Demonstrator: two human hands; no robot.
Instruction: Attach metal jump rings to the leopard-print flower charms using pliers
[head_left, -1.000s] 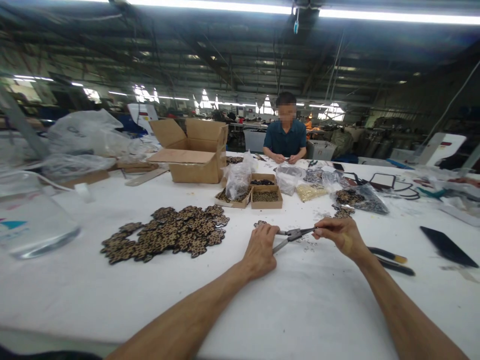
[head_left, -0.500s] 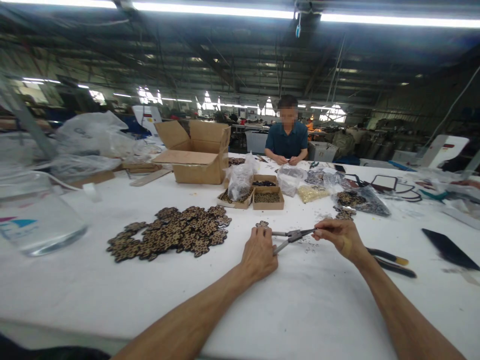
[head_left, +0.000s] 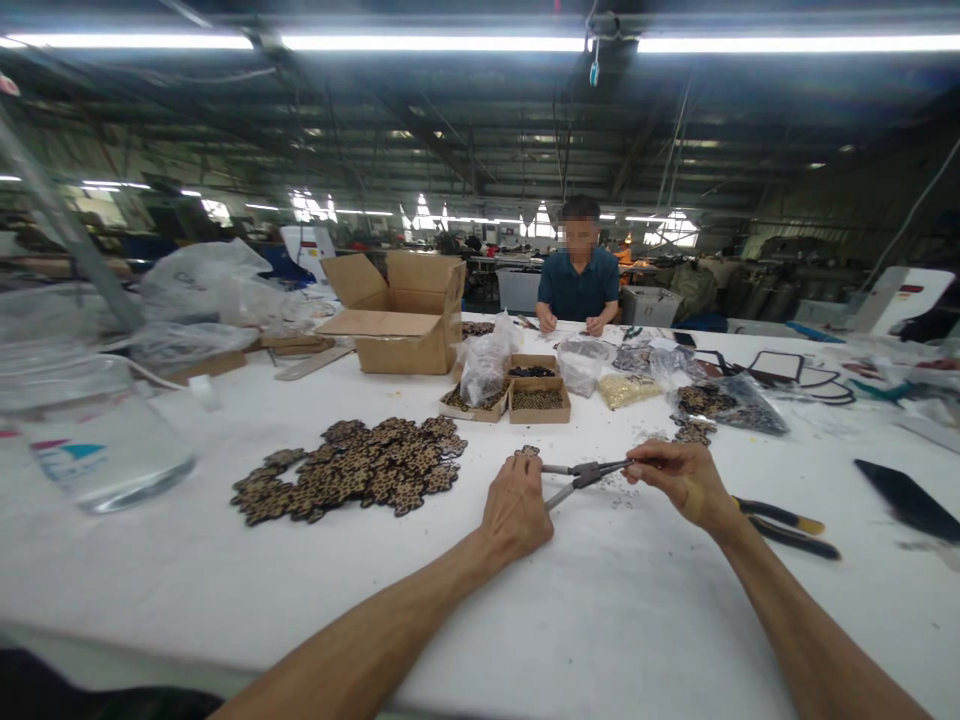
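Note:
My left hand [head_left: 517, 505] is closed around the grey handles of a pair of long-nose pliers [head_left: 589, 474], whose jaws point right. At the jaw tips, my right hand [head_left: 679, 480] pinches with thumb and fingers; what lies between them is too small to make out. Just beyond the left knuckles a leopard-print patch [head_left: 528, 450] shows in part. Small metal bits [head_left: 622, 492] lie scattered on the table under the jaws. A second pair of pliers [head_left: 787, 525], with black and yellow handles, is partly hidden behind my right wrist.
On the white table a pile of leopard-print patches [head_left: 360, 470] lies left. Beyond stand an open cardboard box [head_left: 405, 340], small parts trays [head_left: 540, 400] and plastic bags [head_left: 581, 362]. A clear water jug [head_left: 112, 450] is far left, a black phone [head_left: 904, 495] right. A co-worker [head_left: 577, 270] sits opposite.
The view has shifted slightly, moving the table's things a little right and down. My hands keep the same grip on the pliers and at their tip. The co-worker's hands have moved apart.

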